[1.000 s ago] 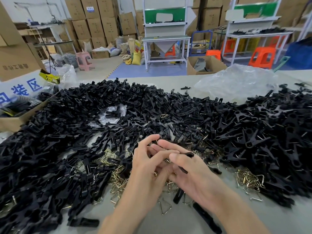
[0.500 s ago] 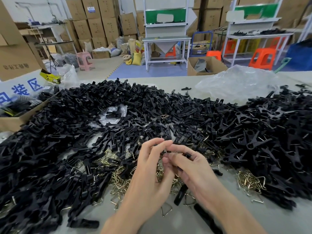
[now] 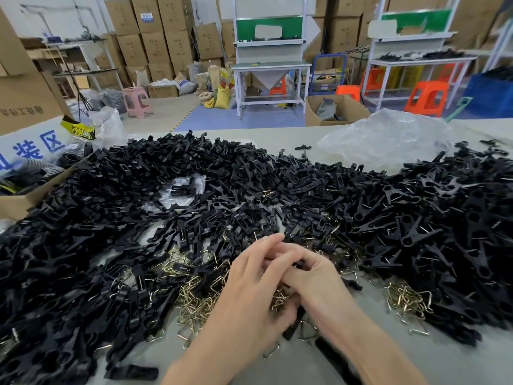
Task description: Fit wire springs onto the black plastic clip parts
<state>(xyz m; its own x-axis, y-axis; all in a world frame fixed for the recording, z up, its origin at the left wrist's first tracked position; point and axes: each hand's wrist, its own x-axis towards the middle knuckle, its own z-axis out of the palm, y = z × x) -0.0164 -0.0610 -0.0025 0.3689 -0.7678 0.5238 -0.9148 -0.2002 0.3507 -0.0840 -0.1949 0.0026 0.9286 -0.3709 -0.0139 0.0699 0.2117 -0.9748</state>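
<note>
Across the grey table, nearly edge to edge: a heap of loose black clip parts, piled thickest at left and centre.

To the right, touching that heap, a second mound of joined clips. Their pairs splay in V shapes and bits of wire show at the hinges.

Far side of the table, right of centre: a crumpled clear plastic bag beside the mounds.

Left edge: an open cardboard box, with black parts banked against its wall.

Near edge, centre: a tangle of brass-coloured wire springs lies on the table, partly under the black parts. A smaller clump of springs lies to the right, at the foot of the joined clips.

Person's two hands meet over the springs, knuckles up.

Right hand: fingers curled, thumb and fingers pinching a single black clip part. Only a sliver of it shows between them.

Left hand: fingers bent and laid over the right's fingertips. What they pinch is hidden, so I cannot tell its grip.
</note>
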